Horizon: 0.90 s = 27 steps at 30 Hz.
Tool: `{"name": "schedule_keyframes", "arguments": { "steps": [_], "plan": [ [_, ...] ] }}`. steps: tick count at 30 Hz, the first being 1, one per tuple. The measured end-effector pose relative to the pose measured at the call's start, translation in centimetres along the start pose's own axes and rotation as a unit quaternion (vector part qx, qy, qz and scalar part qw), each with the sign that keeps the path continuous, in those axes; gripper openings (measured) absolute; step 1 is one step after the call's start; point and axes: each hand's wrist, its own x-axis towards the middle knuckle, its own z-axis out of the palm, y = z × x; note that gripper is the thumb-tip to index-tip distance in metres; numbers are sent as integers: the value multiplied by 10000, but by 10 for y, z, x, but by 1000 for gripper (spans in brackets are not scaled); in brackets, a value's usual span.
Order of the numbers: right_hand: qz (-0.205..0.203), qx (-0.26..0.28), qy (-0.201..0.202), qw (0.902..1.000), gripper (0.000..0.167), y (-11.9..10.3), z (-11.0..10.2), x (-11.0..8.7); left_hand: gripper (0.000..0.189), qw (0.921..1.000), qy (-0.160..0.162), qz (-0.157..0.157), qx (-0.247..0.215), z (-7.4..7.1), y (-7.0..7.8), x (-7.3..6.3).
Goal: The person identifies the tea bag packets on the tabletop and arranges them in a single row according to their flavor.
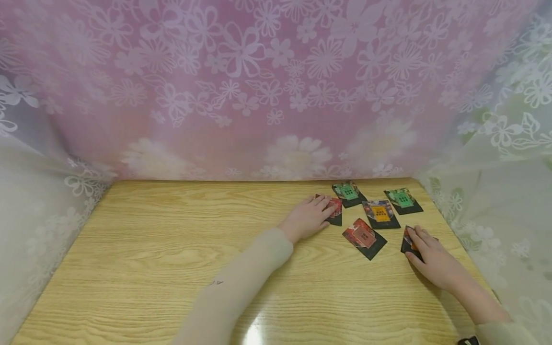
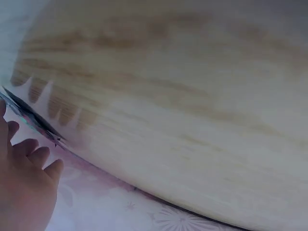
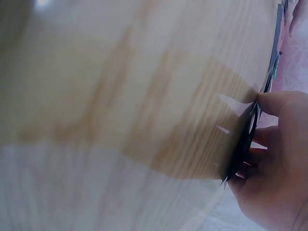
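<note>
- Slipping is risked if the edge hold loosens: the partly covered packet (image 1: 406, 243) is pinched by the right hand (image 1: 435, 263), beside the right cloth (image 1: 496, 206).
- Loose red packet (image 1: 364, 238), between the hands, could be nudged by a low inward sweep.
- Upper red packet (image 1: 338, 214) is covered by relaxed left-hand (image 1: 308, 218) fingers; wide moving room is offered leftward on the table (image 1: 151, 254).
- Orange packet (image 1: 381, 214) and left green packet (image 1: 349, 194) are closely neighboured; dragging could be caused by a rightward push.
- Far edge is bounded by pink cloth (image 1: 241, 96).

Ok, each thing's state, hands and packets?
Left hand: touching left red packet
Right hand: touching right orange packet
Left red packet: partly covered
Right orange packet: partly covered
Near red packet: uncovered
Middle orange packet: uncovered
Left green packet: uncovered
Right green packet: uncovered
</note>
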Motion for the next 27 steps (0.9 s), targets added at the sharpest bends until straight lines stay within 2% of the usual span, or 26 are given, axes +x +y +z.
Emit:
{"name": "schedule_keyframes", "arguments": {
  "steps": [6, 12, 20, 27],
  "plan": [
    [2, 39, -14, 10000, 76, 0, 0, 0, 60, 9996, -158, 135, 198, 6, -2, 4],
    [24, 30, 19, 10000, 75, 0, 0, -1, 60, 9993, -184, 237, 226, 8, -8, -2],
    [-5, -31, 25, 10000, 72, -1, 0, 0, 58, 9992, -247, 277, 132, 12, -22, -19],
    [-13, 91, -69, 9999, 73, 0, -1, -1, 56, 9995, -120, 272, -136, 15, -33, -42]
  ]
}}
